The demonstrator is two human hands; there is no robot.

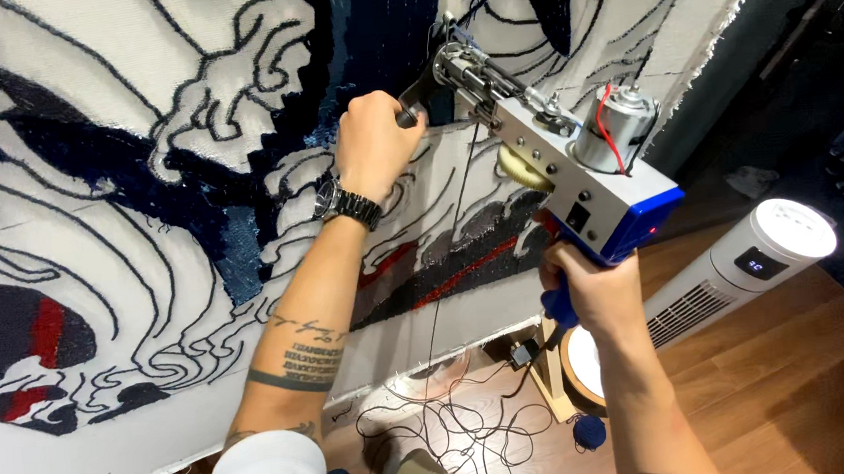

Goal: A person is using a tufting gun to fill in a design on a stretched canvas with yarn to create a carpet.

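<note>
Against the stretched white cloth with dark blue wave outlines (117, 191), the left hand (371, 143) is clamped on the front handle and the right hand (587, 289) on the blue grip of the silver-and-blue tufting gun (556, 156). Dark patches are filled; most white areas remain bare.

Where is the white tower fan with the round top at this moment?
In the head view, the white tower fan stands on the wooden floor at lower right, beside the right hand gripping the blue-handled tufting gun.
</note>
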